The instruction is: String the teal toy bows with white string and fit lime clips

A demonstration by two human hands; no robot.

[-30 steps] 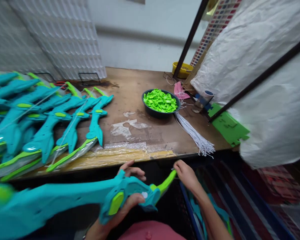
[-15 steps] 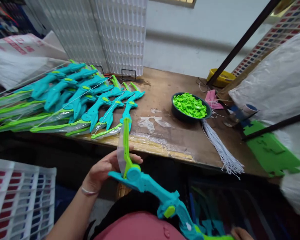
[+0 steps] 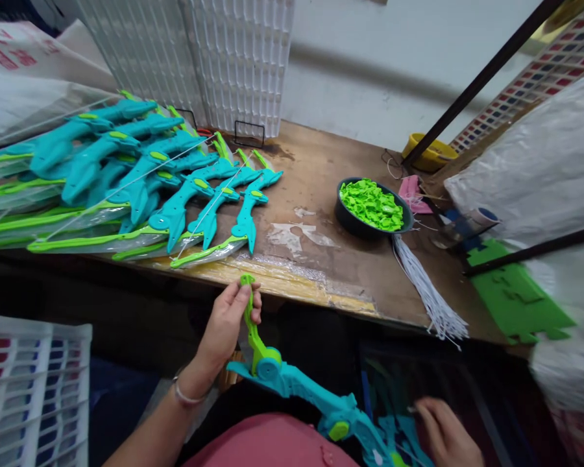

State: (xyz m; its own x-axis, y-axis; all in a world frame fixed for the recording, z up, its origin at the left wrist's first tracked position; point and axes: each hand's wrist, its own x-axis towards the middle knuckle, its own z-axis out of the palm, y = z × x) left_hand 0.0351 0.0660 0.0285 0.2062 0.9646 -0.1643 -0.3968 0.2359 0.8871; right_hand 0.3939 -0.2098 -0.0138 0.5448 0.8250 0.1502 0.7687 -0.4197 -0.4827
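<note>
A teal and lime toy bow (image 3: 292, 383) lies across my lap below the table's front edge. My left hand (image 3: 226, 324) is closed around its lime limb tip, which points up toward the table. My right hand (image 3: 442, 431) is low at the right, fingers curled over teal parts in a dark bin; what it pinches is too small to make out. A pile of finished teal bows (image 3: 141, 181) with strings covers the left of the wooden table (image 3: 321, 259).
A dark bowl of lime green small parts (image 3: 372, 206) sits mid-table with a bundle of white strings (image 3: 425, 288) beside it. A green plastic piece (image 3: 516, 298), white sacks (image 3: 540, 168), a yellow dish (image 3: 431, 152), white trays (image 3: 214, 58) and a white crate (image 3: 29, 389) surround the spot.
My left hand slid up the lime limb and closed on its tip, and the limb dropped lower. My right hand came into fuller view at the lower right, over the bin.
</note>
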